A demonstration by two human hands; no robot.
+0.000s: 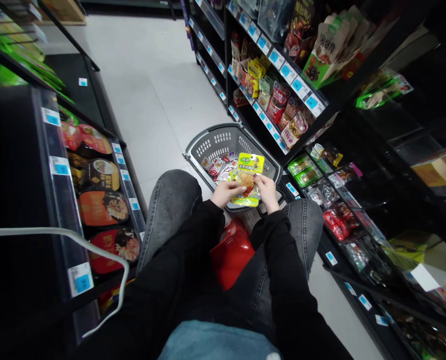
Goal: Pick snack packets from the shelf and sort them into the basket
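Both hands hold one yellow-green snack packet (249,176) above a grey shopping basket (216,141) on the floor. My left hand (227,192) pinches the packet's left edge with closed fingers. My right hand (267,192) grips its right edge, fingers closed too. Several small red and white packets (218,165) lie in the basket under the held one. I am seated low, knees in grey jeans either side, black sleeves reaching forward.
A red stool (231,252) shows between my legs. Shelves of snack bags (283,107) rise on the right, with packets (335,220) on the low rows. Round bowl meals (102,207) fill the left shelf. A white cable (76,240) crosses it. The tiled aisle (147,85) runs ahead.
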